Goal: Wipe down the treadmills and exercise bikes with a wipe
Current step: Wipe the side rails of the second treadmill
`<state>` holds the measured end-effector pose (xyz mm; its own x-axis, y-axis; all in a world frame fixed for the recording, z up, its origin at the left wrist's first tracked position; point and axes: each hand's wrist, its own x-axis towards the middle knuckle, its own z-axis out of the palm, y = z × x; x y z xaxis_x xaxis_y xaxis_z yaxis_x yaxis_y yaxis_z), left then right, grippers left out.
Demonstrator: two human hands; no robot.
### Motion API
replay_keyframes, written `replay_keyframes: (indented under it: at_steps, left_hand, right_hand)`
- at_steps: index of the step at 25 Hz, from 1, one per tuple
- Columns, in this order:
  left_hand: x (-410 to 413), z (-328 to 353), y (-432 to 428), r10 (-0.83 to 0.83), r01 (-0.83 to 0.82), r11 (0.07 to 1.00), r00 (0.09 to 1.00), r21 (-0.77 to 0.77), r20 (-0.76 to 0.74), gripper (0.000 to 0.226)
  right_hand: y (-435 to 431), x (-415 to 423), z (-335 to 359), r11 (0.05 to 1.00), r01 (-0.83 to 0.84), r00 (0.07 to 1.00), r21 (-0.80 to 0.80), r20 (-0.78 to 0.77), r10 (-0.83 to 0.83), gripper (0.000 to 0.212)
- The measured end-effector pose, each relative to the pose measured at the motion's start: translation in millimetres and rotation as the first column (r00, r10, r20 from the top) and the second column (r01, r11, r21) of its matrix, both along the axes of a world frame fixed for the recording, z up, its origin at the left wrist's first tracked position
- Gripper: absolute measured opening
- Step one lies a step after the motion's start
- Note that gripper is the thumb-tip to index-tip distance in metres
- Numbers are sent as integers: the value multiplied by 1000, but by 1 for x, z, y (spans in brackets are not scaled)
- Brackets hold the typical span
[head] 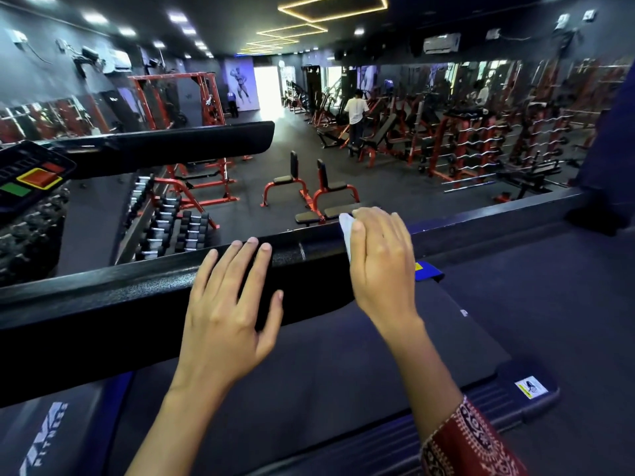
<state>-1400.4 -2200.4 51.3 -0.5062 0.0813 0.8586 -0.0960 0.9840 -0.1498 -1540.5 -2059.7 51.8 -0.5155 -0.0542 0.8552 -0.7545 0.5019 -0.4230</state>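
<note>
Person stands on a treadmill [429, 431] and leans over its near handrail [103, 304], a black, textured bar that runs across the view from the left.

Left hand [233, 304]: flat on the handrail, palm down, fingers straight and a little spread, thumb out along the near side. Holds nothing.

Right hand [381, 262]: laid over the rounded right end of the same handrail, fingers together and nearly straight. It presses a white wipe [345, 231] against the bar. Only a folded edge of the wipe shows, at the thumb side of the hand; the rest is hidden beneath the palm. The two hands are near each other but apart.

Red patterned sleeve [470, 441] on the right forearm; left forearm bare.

Dark belt [309, 389] lies below the hands. Console [31, 180] with red and green buttons at far left, with the second handrail [171, 146] reaching out from it.

Beyond and lower: gym floor with a rack of dumbbells [171, 225], two red-framed benches [309, 190], and a person in a white shirt [355, 111] among the machines, back turned.
</note>
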Motion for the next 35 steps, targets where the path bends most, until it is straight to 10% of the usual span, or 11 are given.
replay_keyframes:
  at_steps: [3, 7, 12, 17, 21, 27, 32, 35]
  left_hand:
    - [3, -1, -1, -2, 2, 1000, 999, -13, 33, 50]
    - [10, -10, -5, 0, 3, 998, 999, -58, 51, 52]
    - [12, -25, -6, 15, -14, 997, 1000, -80, 10, 56]
    - [14, -33, -8, 28, -29, 995, 1000, -94, -3, 58]
    - [16, -36, -10, 39, -40, 994, 999, -102, -18, 57]
    - [24, -36, -16, 48, -50, 995, 998, -82, -31, 54]
    - [34, -36, -25, 70, -73, 996, 996, -56, -59, 51]
    - [42, -36, -32, 85, -87, 995, 995, -45, -56, 51]
  right_hand:
    - [-27, 27, -19, 995, 51, 997, -88, -49, -56, 45]
    - [-28, 26, -79, 962, -3, 887, 273, -443, 129, 51]
    - [-28, 17, -65, 987, -29, 993, -158, -120, 10, 53]
    - [-28, 16, -115, 984, -28, 898, 173, -429, 101, 53]
    - [-24, 13, -78, 968, -160, 985, -196, -89, 145, 52]
    - [-44, 33, -109, 969, -36, 891, 246, -431, 143, 52]
    - [-50, 40, -70, 989, -75, 994, -126, -83, 65, 52]
    - [-80, 70, -79, 990, -128, 962, 57, -234, 138, 54]
